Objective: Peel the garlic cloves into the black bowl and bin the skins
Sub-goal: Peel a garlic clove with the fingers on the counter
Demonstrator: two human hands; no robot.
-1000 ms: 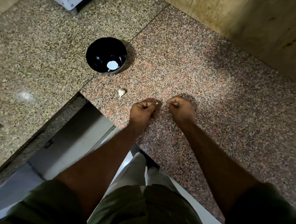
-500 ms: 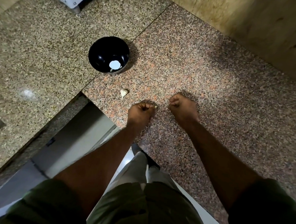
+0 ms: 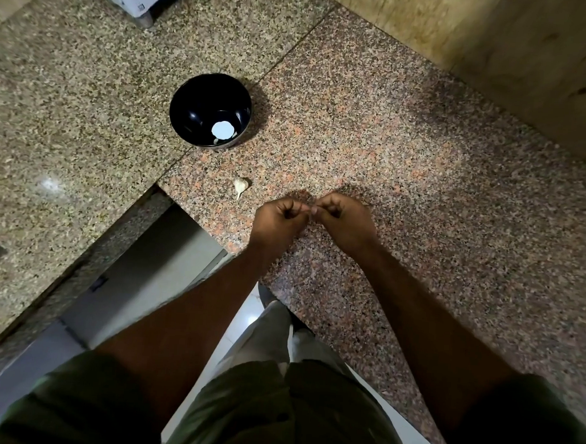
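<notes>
One bowl (image 3: 210, 109), black, on the granite counter (image 3: 409, 153), with one pale round patch inside, possibly glare. One unpeeled clove (image 3: 240, 186) just below it, long axis near vertical in frame, thin tip pointing toward the counter edge. Two hands, left (image 3: 278, 221) and right (image 3: 348, 223), fingers curled, thumbs meeting over the counter; anything pinched between them too small to tell.

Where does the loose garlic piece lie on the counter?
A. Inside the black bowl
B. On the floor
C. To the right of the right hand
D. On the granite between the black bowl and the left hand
D: the garlic piece lies on bare granite, nearer than the black bowl, just beyond and left of the left hand.
</notes>
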